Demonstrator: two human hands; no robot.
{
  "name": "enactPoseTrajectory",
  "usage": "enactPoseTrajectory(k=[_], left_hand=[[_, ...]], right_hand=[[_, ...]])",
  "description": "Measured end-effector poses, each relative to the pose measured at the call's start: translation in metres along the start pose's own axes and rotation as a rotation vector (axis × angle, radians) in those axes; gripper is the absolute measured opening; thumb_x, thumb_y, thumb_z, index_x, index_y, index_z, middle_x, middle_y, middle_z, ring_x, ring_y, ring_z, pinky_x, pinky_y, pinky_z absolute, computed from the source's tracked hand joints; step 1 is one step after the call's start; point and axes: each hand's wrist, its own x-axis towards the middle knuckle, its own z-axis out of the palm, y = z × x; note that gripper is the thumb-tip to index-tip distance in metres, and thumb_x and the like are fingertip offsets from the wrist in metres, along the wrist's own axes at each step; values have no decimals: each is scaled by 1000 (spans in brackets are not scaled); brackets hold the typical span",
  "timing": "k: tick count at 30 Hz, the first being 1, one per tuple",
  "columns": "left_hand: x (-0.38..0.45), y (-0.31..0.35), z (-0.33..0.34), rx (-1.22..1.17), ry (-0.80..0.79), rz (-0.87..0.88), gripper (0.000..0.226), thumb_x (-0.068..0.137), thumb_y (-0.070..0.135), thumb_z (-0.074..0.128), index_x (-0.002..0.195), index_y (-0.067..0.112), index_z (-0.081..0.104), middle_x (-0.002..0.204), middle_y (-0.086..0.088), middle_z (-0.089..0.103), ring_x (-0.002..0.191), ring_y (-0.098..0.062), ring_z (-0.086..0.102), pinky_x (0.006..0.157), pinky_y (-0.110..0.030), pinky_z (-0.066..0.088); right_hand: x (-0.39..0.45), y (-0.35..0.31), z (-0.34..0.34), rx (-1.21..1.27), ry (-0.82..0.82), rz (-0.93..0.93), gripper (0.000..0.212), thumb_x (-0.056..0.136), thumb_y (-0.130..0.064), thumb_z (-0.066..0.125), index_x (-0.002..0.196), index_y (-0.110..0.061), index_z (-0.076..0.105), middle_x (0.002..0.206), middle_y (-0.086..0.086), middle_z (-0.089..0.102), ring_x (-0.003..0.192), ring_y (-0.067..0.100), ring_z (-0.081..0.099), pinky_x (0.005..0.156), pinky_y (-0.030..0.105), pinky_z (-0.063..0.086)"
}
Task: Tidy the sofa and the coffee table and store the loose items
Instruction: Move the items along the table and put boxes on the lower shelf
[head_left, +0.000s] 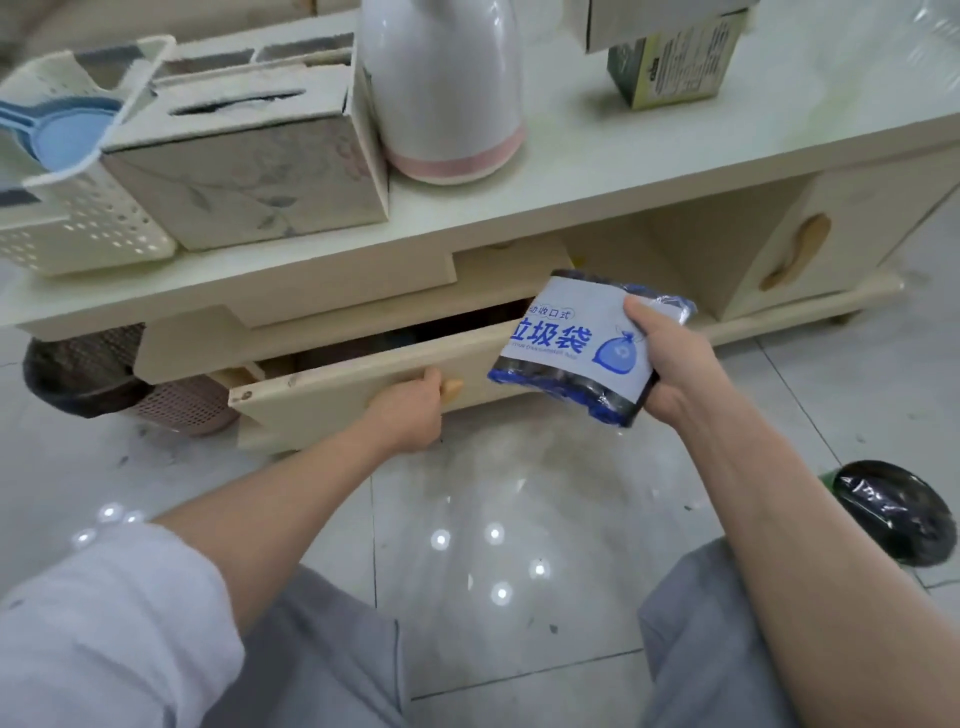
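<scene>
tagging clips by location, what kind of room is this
Most likely a home living room. A low cream coffee table with a drawer carries a tissue box and a white thermos jug, and it stands on a glossy tiled floor.

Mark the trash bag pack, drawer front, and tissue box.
trash bag pack (569, 343), head view, paper label
drawer front (363, 376), head view, middle of the panel
tissue box (249, 171), head view, flowered front face
</scene>
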Motion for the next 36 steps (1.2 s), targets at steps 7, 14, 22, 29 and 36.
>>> enactPoseTrajectory(k=[7,14,22,29,36], left_hand=[[-58,6,-12,329,53,398,21,93,26,45,112,28,53,100,-1,65,78,-25,62,64,-38,53],[-65,-7,-10,281,-16,455,80,87,63,49,149,22,20,144,-9,41,125,-27,44,103,-39,38],[-65,-7,10,91,-6,401,44,100,36,40,141,25,27,132,-4,45,113,-24,45,94,-37,39],[-68,-9,7,-48,3,382,34,99,37,42,131,28,36,124,1,47,98,-14,40,84,-28,31],[-68,-12,12,-110,44,391,37,96,37,47,131,31,35,125,5,43,98,-10,37,93,-29,37]], right_hand=[[6,-2,3,55,-1,42,35,95,-20,59,128,-6,56,110,18,74,97,36,73,88,56,57],[5,15,27,-77,17,-13,44,81,2,51,125,-1,49,113,23,66,91,37,69,82,54,59],[22,61,56,-111,-74,-31,18,88,1,64,104,4,55,102,24,68,86,30,72,82,49,60],[26,78,60,-913,-56,-298,20,81,-17,69,80,-16,50,77,3,59,62,14,58,50,26,45],[25,80,49,-1546,42,-585,26,87,-14,57,113,-13,54,108,11,53,87,28,52,69,32,40]])
